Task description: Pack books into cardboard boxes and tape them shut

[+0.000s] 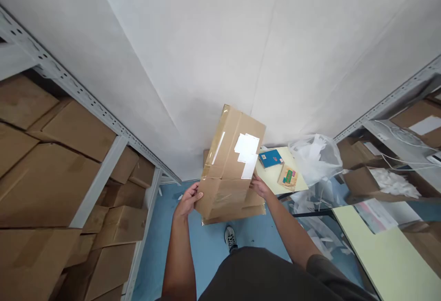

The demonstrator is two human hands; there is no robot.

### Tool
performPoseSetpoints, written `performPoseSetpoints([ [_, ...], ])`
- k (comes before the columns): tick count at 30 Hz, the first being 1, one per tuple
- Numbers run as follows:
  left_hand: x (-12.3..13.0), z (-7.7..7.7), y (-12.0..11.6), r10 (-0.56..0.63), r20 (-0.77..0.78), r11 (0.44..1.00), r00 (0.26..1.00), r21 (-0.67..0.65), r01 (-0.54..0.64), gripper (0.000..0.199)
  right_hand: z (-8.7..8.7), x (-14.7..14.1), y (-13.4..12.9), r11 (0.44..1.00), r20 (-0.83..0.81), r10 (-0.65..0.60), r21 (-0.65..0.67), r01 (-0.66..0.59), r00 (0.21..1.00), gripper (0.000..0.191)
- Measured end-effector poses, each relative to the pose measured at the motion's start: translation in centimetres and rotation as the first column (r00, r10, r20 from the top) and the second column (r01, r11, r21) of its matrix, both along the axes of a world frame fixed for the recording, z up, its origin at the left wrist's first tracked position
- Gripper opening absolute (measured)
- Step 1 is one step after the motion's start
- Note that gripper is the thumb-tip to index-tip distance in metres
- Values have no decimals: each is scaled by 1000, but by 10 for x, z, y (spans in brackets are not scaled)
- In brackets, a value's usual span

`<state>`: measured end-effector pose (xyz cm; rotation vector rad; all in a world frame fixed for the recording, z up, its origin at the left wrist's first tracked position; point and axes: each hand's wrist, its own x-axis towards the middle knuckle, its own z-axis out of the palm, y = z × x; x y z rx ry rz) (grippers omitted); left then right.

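In front of me I hold a brown cardboard box (220, 190), tilted, with its lower flaps folded outward. White paper labels (247, 148) are stuck on its upper face, and shiny clear tape runs along its left edge. My left hand (188, 200) grips the box's left side, thumb on the near face. On the opposite side, my right hand (261, 186) is closed on the right edge just below the labels; part of its fingers is hidden behind the cardboard. Whether anything is inside the box cannot be seen.
A shelf of stacked cardboard boxes (48, 177) stands on the left. To the right, a pale table (300, 172) bears a blue book (270, 158), a yellowish book (288, 177) and a white plastic bag (317, 158). Another pale tabletop (386, 255) is nearer. The blue floor (161, 246) lies below.
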<state>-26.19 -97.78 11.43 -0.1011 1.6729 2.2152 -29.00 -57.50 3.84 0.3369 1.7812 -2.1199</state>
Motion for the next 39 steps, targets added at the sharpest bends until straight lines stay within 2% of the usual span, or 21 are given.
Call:
performPoseSetpoints([
  [4, 7, 21, 37, 30, -48, 998, 998, -55, -33, 78, 30, 29, 37, 994, -96, -55, -99, 45, 994, 77],
  [9, 3, 40, 99, 48, -153, 988, 987, -135, -69, 78, 67, 77, 129, 944, -159, -318, -150, 295, 935, 69],
  [12, -4, 51, 155, -25, -208, 991, 978, -131, -3, 78, 97, 111, 189, 912, -219, -405, -163, 376, 888, 66],
  [16, -8, 65, 245, -181, -261, 981, 948, -117, 155, 85, 136, 172, 263, 874, -302, -486, -171, 455, 820, 63],
  [18, -6, 71, 291, -272, -260, 961, 927, -114, 250, 88, 150, 208, 296, 843, -322, -537, -174, 508, 780, 63],
  [21, -1, 77, 357, -410, -213, 912, 887, -121, 393, 91, 160, 263, 341, 791, -329, -609, -177, 586, 722, 66],
  [24, 5, 76, 416, -524, -178, 851, 833, -147, 505, 96, 160, 312, 379, 750, -310, -655, -159, 642, 689, 66],
  [28, 9, 64, 485, -626, -160, 778, 763, -192, 599, 102, 147, 363, 425, 724, -227, -688, -138, 676, 690, 67],
  [31, 7, 50, 533, -698, -109, 711, 708, -229, 665, 100, 129, 393, 452, 676, -167, -736, -126, 726, 657, 67],
  [35, 1, 28, 602, -784, -44, 611, 619, -230, 758, 94, 100, 422, 478, 579, -121, -814, -80, 812, 568, 66],
  [39, -12, 4, 677, -875, 46, 463, 482, -215, 860, 95, 72, 442, 497, 466, -73, -883, -26, 884, 464, 66],
])
